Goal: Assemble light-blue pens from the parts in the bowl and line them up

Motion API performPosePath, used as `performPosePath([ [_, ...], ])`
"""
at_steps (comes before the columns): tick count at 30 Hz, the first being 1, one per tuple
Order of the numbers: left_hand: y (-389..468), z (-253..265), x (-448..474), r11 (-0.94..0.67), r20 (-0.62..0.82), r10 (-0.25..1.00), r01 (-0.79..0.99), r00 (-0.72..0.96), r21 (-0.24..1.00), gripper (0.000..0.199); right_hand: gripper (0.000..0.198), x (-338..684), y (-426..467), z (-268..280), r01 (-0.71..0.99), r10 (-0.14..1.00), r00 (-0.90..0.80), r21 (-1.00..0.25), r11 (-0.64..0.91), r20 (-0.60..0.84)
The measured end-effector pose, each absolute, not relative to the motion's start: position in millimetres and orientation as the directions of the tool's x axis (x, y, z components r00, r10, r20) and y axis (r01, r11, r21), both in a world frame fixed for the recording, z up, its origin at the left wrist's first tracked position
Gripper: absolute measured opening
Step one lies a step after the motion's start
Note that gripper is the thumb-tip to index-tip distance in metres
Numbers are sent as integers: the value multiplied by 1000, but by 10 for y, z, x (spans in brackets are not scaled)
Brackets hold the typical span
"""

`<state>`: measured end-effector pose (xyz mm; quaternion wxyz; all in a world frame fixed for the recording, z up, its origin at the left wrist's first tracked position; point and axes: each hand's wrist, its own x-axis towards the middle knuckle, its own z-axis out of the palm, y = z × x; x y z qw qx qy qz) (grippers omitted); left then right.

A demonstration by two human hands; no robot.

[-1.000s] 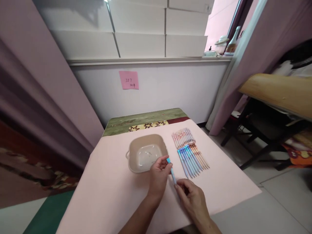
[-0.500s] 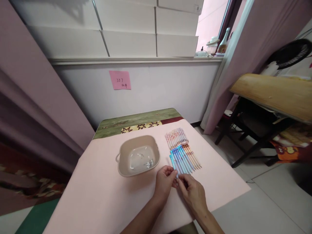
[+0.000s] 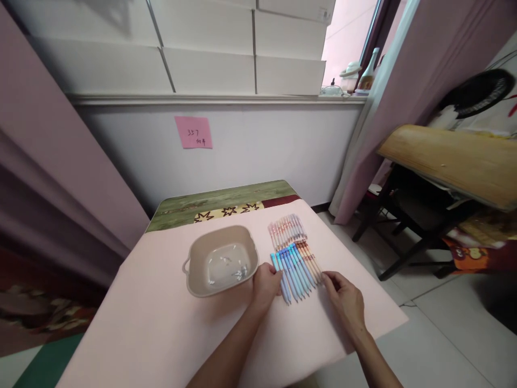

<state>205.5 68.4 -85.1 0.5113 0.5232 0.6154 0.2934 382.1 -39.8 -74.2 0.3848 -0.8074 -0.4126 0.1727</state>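
Observation:
A row of blue pens (image 3: 293, 269) lies side by side on the pink tabletop, with brown-and-tan pens (image 3: 309, 257) close against its right side. Behind them is a row of pale pens with reddish-brown marks (image 3: 287, 229). My left hand (image 3: 266, 283) rests at the left edge of the blue row, its loosely bent fingers against the outermost pen and partly hidden. On the other side, my right hand (image 3: 345, 299) has its fingertips at the lower ends of the tan pens, fingers slightly bent and apart. Neither hand lifts anything.
A beige plastic basin (image 3: 193, 277) with small white and grey pieces in it stands left of the pens. The pink cover (image 3: 161, 318) lies over a patterned table. A pink note (image 3: 194, 132) is on the wall. A wooden desk (image 3: 452, 159) stands at right.
My hands have moved apart, the right one to the right side of the row. The blue pen they both held now lies at the row's left end. The view has shifted slightly.

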Motion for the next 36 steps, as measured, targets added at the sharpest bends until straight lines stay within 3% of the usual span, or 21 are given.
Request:
performPosePath([
  [13, 377, -594, 1937, 74, -123, 989, 435, 86, 897, 15, 39, 3818, -414, -728, 459, 807, 590, -834, -305, 29],
  [16, 46, -487, 1590, -317, 204, 941, 492, 269, 811, 9, 38, 3637, -383, -643, 434, 849, 524, -879, -197, 68],
  [18, -122, -441, 1284, -456, 343, 890, 562, 301, 690, 17, 38, 3423, -328, -579, 432, 903, 419, -896, -105, 96],
  [20, -184, -409, 970, -456, 443, 873, 665, 204, 592, 24, 39, 3170, -245, -525, 437, 949, 296, -899, -34, 108],
  [22, -139, -383, 689, -377, 500, 864, 729, 55, 572, 32, 45, 2925, -130, -498, 425, 974, 206, -905, -1, 96],
  [24, -19, -366, 465, -234, 448, 886, 723, -116, 650, 49, 53, 2721, 20, -507, 373, 982, 181, -928, -12, 60],
  [27, 207, -375, 256, 79, 135, 922, 517, -363, 852, 70, 58, 2511, 293, -582, 239, 980, 186, -965, -109, -65],
  [30, 364, -400, 199, 234, -154, 943, 257, -295, 938, 61, 47, 2390, 526, -673, 134, 976, 113, -971, -200, -185],
  [32, 394, -385, 216, 215, -176, 965, 205, -192, 955, 51, 39, 2341, 597, -704, 109, 977, 86, -972, -206, -198],
  [36, 394, -246, 178, 74, -28, 980, 228, -197, 971, 49, 34, 2214, 576, -635, 90, 982, 107, -982, -169, -159],
])
